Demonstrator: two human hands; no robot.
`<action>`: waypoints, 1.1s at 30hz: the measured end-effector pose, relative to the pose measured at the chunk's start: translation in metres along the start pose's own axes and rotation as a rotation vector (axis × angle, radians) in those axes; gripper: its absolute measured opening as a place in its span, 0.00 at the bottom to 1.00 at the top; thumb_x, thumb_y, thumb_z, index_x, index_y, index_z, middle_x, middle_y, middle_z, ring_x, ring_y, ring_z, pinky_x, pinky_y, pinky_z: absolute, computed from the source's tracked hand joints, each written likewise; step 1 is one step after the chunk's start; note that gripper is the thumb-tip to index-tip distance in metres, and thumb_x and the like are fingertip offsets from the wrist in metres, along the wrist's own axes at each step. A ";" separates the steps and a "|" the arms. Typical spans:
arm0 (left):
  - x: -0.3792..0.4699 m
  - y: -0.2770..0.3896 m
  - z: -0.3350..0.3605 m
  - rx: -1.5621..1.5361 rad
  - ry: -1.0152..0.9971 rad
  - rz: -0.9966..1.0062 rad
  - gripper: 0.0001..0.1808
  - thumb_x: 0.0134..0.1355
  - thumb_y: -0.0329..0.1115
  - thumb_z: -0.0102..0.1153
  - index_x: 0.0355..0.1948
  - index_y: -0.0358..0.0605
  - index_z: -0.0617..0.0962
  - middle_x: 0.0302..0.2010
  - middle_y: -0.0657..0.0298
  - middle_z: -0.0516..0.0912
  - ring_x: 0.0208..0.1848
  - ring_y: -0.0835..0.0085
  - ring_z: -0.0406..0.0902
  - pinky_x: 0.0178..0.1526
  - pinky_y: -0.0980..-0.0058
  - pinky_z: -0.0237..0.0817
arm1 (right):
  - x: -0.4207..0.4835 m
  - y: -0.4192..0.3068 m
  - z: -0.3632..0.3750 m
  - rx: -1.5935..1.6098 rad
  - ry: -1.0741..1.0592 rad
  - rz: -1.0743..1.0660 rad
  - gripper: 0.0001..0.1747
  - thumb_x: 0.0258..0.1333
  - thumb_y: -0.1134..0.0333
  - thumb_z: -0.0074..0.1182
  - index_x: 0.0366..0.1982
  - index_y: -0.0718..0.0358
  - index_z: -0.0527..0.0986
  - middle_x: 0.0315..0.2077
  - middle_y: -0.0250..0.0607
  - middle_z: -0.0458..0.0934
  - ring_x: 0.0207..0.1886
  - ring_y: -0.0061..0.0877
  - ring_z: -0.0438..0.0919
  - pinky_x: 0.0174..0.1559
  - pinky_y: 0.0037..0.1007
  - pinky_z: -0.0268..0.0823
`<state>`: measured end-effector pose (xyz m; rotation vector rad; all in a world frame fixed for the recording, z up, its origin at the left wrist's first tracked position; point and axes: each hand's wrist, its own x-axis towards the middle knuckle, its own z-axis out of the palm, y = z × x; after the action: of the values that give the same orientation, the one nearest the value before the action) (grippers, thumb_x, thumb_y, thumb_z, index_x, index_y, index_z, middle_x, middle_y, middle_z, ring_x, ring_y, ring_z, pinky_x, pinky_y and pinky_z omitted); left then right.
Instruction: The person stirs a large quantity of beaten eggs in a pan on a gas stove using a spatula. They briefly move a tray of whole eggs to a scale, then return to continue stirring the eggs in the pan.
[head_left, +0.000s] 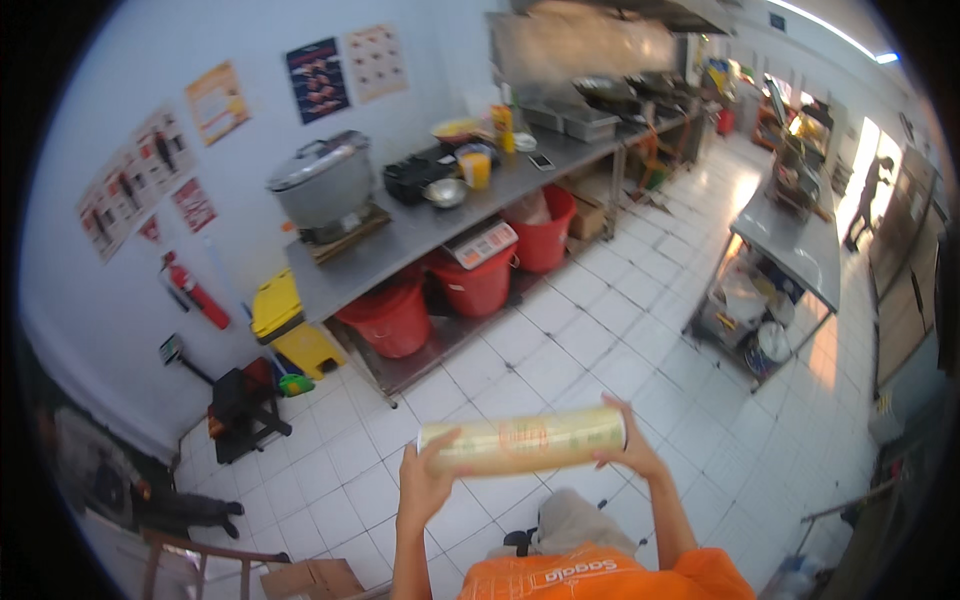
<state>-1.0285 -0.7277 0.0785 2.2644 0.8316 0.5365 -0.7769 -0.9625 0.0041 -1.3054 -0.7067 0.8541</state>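
A thick roll of what looks like cling film (525, 442), pale yellow with printing on it, is held sideways in front of my body. My left hand (427, 476) grips its left end, fingers over the top. At the opposite end, my right hand (630, 442) clasps the roll with the thumb and fingers spread around the edge. The roll hangs in the air above the white tiled floor (525, 360), touching only my hands.
A long steel table (450, 217) along the wall bears a large grey cooker (322, 184), with red buckets (472, 289) beneath. Nearby stand a yellow pedal bin (300, 330) and a black stool (244, 401). A second steel table (795, 247) is right. One person (870, 199) stands far right; another's legs (187, 510) show left.
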 end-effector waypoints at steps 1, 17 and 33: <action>0.037 0.000 0.010 -0.093 -0.027 -0.015 0.28 0.47 0.28 0.69 0.52 0.54 0.79 0.36 0.59 0.69 0.36 0.67 0.73 0.40 0.70 0.71 | 0.021 -0.010 -0.013 -0.123 0.086 -0.013 0.51 0.40 0.67 0.70 0.64 0.54 0.53 0.51 0.42 0.66 0.53 0.33 0.70 0.39 0.32 0.75; 0.483 -0.006 0.141 -0.401 0.100 -0.153 0.17 0.48 0.24 0.68 0.42 0.42 0.83 0.46 0.55 0.76 0.44 0.68 0.78 0.30 0.78 0.78 | 0.461 -0.080 -0.187 -0.314 0.198 0.057 0.45 0.44 0.55 0.67 0.62 0.50 0.57 0.41 0.46 0.76 0.29 0.23 0.77 0.21 0.22 0.70; 0.850 -0.127 0.266 -0.153 0.253 -0.142 0.18 0.44 0.35 0.71 0.37 0.49 0.79 0.45 0.52 0.78 0.58 0.51 0.65 0.59 0.60 0.59 | 0.913 -0.005 -0.310 -0.385 -0.030 0.327 0.45 0.50 0.50 0.60 0.65 0.49 0.50 0.46 0.51 0.73 0.36 0.32 0.79 0.26 0.28 0.73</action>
<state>-0.3249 -0.1885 -0.0727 2.0072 1.0299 0.8034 -0.0387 -0.3455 -0.0582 -1.7905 -0.7150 1.0338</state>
